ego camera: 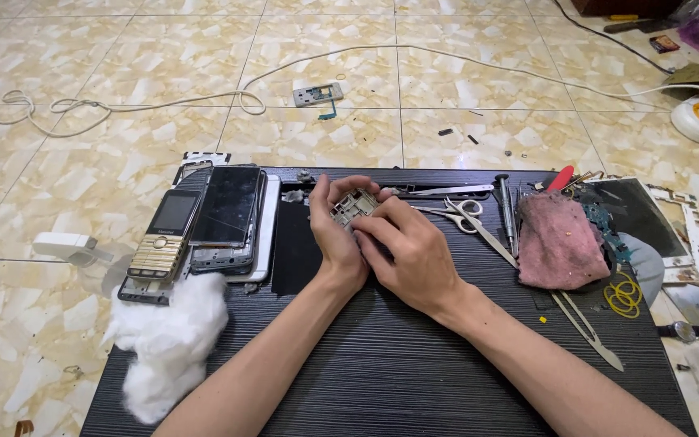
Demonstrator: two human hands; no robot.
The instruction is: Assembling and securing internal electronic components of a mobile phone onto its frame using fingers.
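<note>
Two hands meet over the black bench (382,356), and between them I see one small grey phone frame (353,205), raised just above the mat. My left hand (338,235) has its grip wrapped around the frame's left edge; my right hand (411,252) pinches its right side. Scissors (464,212), a screwdriver (506,207) and tweezers (446,191) lie untouched near the hands. Several stripped handsets (204,235) lie stacked to the left. I judge the work mid-course, with the frame bare and nothing fitted.
</note>
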